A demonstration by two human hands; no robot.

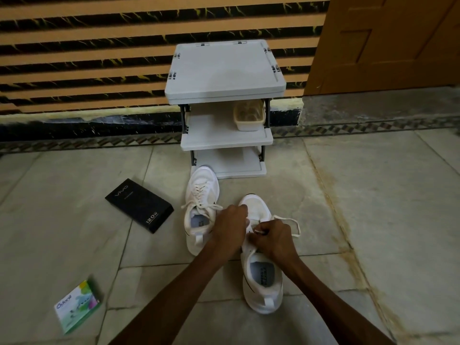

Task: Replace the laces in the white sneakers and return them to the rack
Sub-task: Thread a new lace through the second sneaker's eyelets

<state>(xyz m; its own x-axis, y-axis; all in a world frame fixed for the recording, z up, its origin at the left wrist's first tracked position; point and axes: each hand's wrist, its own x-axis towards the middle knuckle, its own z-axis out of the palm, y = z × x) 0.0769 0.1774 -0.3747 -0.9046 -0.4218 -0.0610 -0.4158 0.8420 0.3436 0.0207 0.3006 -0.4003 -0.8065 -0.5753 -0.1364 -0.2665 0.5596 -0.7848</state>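
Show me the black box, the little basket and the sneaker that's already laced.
black box (139,205): head view, the middle of its lid.
basket (249,125): head view, its front wall.
laced sneaker (200,202): head view, the laces across its middle.

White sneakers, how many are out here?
2. The far sneaker stands laced on the floor before the rack; the near sneaker lies under the left hand and right hand. None shows on the shelves.
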